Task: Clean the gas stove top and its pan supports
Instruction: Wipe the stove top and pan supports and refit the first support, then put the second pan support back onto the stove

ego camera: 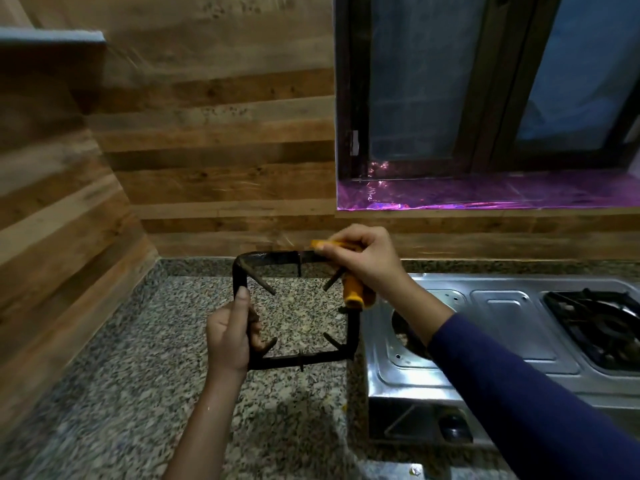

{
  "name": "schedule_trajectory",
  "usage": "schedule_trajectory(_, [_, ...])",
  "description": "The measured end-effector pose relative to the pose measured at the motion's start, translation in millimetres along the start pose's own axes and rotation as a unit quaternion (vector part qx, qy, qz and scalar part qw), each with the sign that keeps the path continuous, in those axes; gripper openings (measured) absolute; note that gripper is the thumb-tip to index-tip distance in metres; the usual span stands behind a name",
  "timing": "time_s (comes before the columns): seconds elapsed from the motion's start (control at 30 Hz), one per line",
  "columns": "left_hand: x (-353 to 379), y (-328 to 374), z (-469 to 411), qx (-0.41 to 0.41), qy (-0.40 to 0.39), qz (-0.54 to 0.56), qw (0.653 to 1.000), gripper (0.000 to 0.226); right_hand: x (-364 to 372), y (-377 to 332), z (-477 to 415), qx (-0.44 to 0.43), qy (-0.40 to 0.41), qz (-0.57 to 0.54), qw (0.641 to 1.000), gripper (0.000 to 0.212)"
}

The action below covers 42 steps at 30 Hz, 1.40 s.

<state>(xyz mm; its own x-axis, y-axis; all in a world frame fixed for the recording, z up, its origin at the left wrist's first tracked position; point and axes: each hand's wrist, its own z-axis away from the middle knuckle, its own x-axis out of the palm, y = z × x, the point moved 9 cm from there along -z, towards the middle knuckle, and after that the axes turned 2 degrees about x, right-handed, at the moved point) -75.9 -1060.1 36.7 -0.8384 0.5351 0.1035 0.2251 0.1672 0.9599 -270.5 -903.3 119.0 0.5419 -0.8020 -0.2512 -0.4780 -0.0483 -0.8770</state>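
Observation:
A black square pan support (270, 255) is held up above the granite counter, tilted toward me. My left hand (230, 336) grips its left bar near the lower corner. My right hand (363, 261) holds an orange-yellow cleaning cloth or sponge (355, 291) wrapped over the support's top right corner; which of the two it is I cannot tell. The steel gas stove top (498, 313) lies to the right. Its left burner opening (405, 330) is bare, partly hidden by my right forearm. A second black pan support (599, 320) sits on the right burner.
The speckled granite counter (138, 375) runs from the wood-panelled corner wall to the stove. A dark stove knob (453, 427) faces me on the stove's front. Behind the stove is a window with a purple foil-covered sill (485, 197).

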Motion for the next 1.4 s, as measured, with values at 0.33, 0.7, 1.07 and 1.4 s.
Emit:
schedule_trajectory(0.33, [-14.4, -2.9, 20.7, -0.138, 0.151, 0.089, 0.975, 0.044, 21.9, -27.6, 40.5, -0.151, 0.101, 0.206, 0.962, 0.031])
schedule_trajectory(0.7, [-8.5, -10.0, 22.4, -0.163, 0.204, 0.117, 0.958, 0.044, 95.3, -14.6, 137.3, -0.12, 0.013, 0.231, 0.966, 0.027])
schedule_trajectory(1.07, [18.0, -41.9, 22.7, -0.263, 0.129, 0.132, 0.947, 0.042, -7.5, 144.9, 248.5, 0.124, -0.19, 0.335, 0.915, 0.025])
schedule_trajectory(1.4, [109.9, -99.5, 113.6, -0.337, 0.012, 0.1, 0.936, 0.044, -118.4, 161.9, 280.4, 0.292, 0.052, 0.148, 0.943, 0.031])
